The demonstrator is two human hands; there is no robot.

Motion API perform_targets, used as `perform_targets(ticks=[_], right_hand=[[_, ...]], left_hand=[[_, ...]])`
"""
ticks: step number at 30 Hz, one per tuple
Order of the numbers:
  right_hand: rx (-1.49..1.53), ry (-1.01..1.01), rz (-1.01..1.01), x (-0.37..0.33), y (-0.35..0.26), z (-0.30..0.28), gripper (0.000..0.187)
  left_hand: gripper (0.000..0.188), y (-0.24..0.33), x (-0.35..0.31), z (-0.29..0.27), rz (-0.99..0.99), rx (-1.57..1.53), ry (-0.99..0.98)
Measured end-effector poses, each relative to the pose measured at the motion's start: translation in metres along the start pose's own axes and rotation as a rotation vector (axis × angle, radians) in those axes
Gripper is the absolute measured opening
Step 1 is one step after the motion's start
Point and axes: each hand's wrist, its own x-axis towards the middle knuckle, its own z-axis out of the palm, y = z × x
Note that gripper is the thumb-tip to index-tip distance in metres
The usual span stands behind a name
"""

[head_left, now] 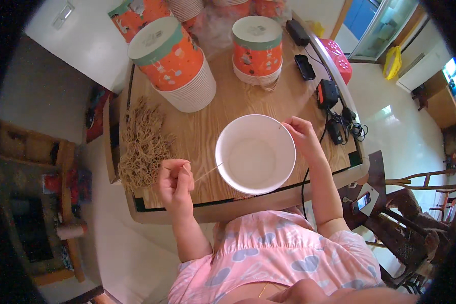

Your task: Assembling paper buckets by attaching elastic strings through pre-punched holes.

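Pale floor (377, 104) flanks brown table (207, 134) beneath white bucket (252, 158).

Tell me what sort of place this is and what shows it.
Probably a household room used for handwork: stacks of orange-patterned tubs stand on a wood-grain table, with a heap of brown cord at its left side.
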Motion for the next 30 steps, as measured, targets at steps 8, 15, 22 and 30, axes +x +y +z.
perform_targets(ticks=[8, 15, 22, 30], right_hand=[[-0.037, 0.023, -0.010, -0.009, -0.020, 0.004, 0.014], [0.050, 0.040, -0.079, -0.012, -0.022, -0.005, 0.015], [0.183, 0.032, 0.005, -0.014, -0.023, 0.005, 0.010], [0.275, -0.086, 0.040, -0.018, -0.010, 0.001, 0.008]], left_hand=[[0.008, 0.009, 0.009, 0.005, 0.077, 0.413, -0.136], [0.027, 0.040, 0.077, 0.087, 0.297, 0.629, -0.627], [0.028, -0.029, 0.095, 0.124, 0.323, 1.144, -1.051], [0.012, -0.029, 0.095, 0.111, 0.230, 0.921, -1.030]])
